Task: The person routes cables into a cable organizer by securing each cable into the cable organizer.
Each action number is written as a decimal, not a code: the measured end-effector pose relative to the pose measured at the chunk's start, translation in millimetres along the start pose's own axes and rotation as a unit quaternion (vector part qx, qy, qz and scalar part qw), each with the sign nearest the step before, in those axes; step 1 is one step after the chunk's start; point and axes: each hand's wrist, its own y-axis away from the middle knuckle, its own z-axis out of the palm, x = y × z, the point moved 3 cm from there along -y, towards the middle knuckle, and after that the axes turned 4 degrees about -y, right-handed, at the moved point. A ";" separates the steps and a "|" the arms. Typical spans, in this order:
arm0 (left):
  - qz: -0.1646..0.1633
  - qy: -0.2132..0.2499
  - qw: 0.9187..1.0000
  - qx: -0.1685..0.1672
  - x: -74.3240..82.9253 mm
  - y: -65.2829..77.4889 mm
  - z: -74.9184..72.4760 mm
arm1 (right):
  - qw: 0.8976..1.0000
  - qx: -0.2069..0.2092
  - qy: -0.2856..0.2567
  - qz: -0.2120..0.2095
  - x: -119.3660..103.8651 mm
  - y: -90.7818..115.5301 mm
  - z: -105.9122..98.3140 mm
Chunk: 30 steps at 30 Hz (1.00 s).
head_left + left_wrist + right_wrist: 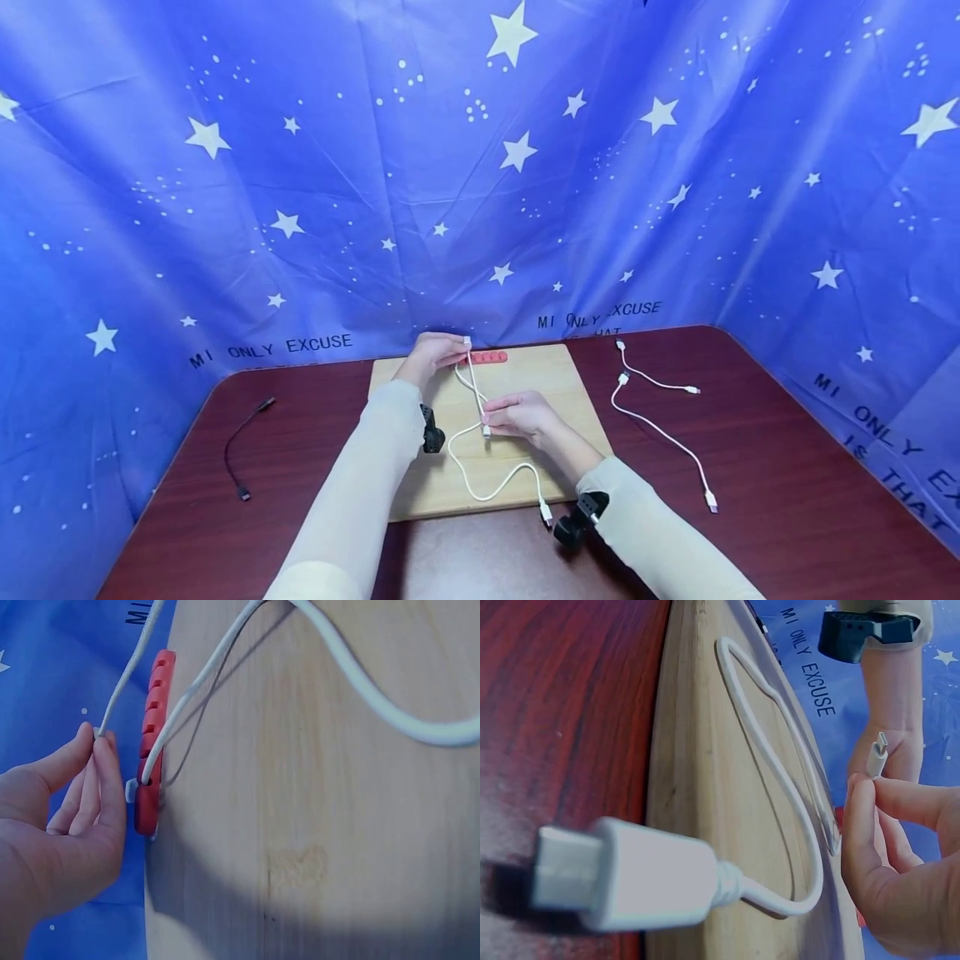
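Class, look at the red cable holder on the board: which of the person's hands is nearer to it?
Left. The left hand is right beside the red cable holder, at the far edge of the board; the right hand is farther off, closer to the person.

Left hand pinches ahead of right hand (also pinching, height hard to judge).
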 end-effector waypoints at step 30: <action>0.151 -0.182 0.971 0.032 -8.9 -29.1 -8.4 | 0.990 0.100 0.091 -0.033 -2.1 -18.8 13.2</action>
